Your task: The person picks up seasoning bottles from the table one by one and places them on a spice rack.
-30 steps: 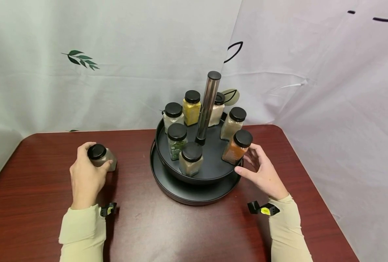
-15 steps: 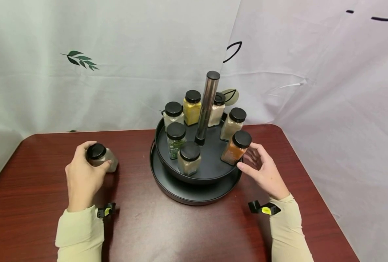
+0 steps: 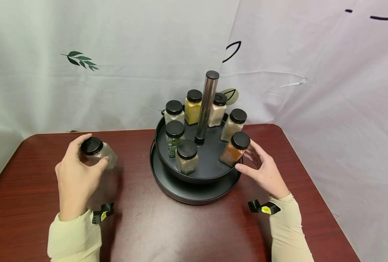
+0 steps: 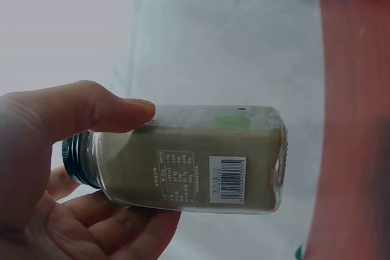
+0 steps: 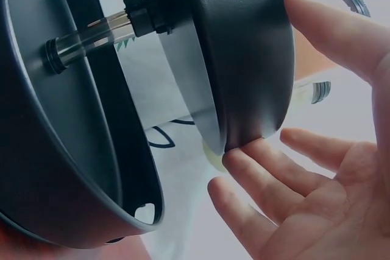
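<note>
My left hand (image 3: 77, 178) grips a square glass spice jar (image 3: 108, 152) with a black lid, thumb on one side and fingers on the other. In the left wrist view, brownish powder and a barcode label show on the jar (image 4: 183, 168). To the right stands a black two-tier turntable; fingertips and thumb of my right hand (image 3: 264, 174) touch the rim of its upper tray (image 3: 210, 158). The right wrist view shows that hand (image 5: 323, 193) with fingers spread along the tray wall (image 5: 250, 59). Nearest to it is an orange-powder jar (image 3: 231, 154).
More spice jars ring the upper tray, among them a yellow one (image 3: 192, 109), a green-herb one (image 3: 175, 142) and a brownish one (image 3: 186, 163). A metal post (image 3: 207, 109) rises from the middle. Below sits the wider lower tray (image 3: 197, 194). A white cloth (image 3: 141, 65) hangs behind the table (image 3: 174, 236).
My left hand has lifted the jar off the table and tilted it, moving slightly left. The upper tray has turned a little: front jars shifted left, back ones right. My right hand stays at the rim.
</note>
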{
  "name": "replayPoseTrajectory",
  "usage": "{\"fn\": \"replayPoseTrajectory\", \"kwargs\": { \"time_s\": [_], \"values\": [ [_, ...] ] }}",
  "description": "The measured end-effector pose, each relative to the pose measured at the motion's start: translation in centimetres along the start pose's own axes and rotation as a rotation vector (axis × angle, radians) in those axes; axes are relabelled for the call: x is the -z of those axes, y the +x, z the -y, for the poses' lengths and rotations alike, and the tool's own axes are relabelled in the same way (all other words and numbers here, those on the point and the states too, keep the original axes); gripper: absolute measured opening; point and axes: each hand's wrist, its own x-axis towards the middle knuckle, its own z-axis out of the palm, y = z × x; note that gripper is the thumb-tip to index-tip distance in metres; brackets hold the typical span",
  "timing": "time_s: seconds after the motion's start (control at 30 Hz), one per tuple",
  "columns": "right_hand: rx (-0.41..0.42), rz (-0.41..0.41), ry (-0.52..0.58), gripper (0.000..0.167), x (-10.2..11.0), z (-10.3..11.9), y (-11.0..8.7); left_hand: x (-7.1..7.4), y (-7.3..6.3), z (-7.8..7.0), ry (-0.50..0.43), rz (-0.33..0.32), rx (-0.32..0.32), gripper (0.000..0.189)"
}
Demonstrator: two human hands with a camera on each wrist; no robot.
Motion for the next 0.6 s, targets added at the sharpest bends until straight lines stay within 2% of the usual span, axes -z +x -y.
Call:
{"fn": "replayPoseTrajectory", "kwargs": {
  "time_s": [0.3,0.6],
  "values": [
    [-0.018,-0.016,-0.07,0.069,0.1,0.3,-0.1,1.5,-0.6,-2.2,-0.038,-0.034,-0.023,0.075],
    [-0.008,-0.023,-0.099,0.064,-0.1,0.5,-0.2,2.6,-1.5,-4.4,-0.152,-0.082,-0.137,0.076]
  ]
}}
